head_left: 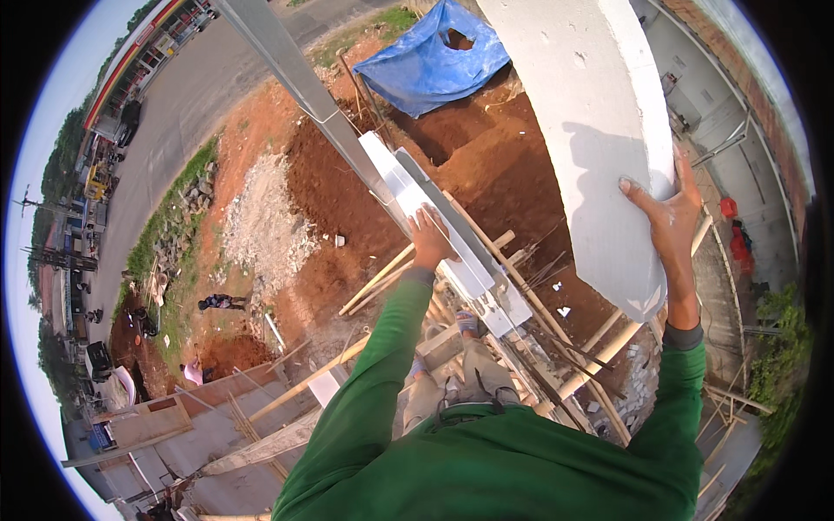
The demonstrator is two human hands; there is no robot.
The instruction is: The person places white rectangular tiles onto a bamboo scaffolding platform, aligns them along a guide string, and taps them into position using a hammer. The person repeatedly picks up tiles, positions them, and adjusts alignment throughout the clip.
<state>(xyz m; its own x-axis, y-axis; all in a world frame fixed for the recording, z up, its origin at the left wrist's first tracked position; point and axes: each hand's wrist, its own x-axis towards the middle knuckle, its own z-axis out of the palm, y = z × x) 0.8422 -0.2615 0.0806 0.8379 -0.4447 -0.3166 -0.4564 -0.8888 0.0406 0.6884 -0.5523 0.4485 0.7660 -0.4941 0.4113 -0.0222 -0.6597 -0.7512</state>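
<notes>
My left hand lies flat with its fingers spread on a narrow white block, part of a row along a thin raised wall top. A grey metal post rises beside that hand. My right hand grips the edge of a large pale concrete block, its thumb on the smooth face and its fingers around the right side. The block's upper end runs out of view, and a shadow falls across its face. Below my left hand, a grey-white strip continues the wall toward my feet.
I stand high on bamboo scaffolding, with several poles crossing below. Red soil and a pit lie beneath, beside a blue tarp. A rubble heap and a road are at left. A grey wall stands at right.
</notes>
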